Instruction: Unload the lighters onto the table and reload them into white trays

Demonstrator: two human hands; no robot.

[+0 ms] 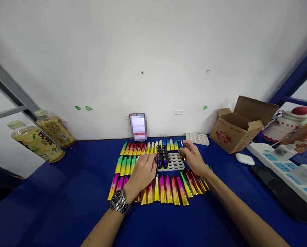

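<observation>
A white tray with holes point(178, 167) lies in the middle, with several dark lighters point(159, 162) standing upright in two columns at its left side. My left hand point(144, 170) is closed at the tray's left edge, close beside those lighters; what its fingertips hold, if anything, is hidden. Between the thumb and fingers of my right hand point(193, 157) is a shiny blue lighter point(181, 145), held at the tray's right edge. Rows of metallic, colour-fading lighters point(169, 190) lie on the blue table in front of, left of and behind the tray.
Against the wall leans a lit phone point(138, 127). A second white tray point(197, 138) and an open cardboard box point(233, 132) are at the back right, near a white case point(245, 159) and a power strip point(279, 164). Two drink bottles point(37, 142) stand left.
</observation>
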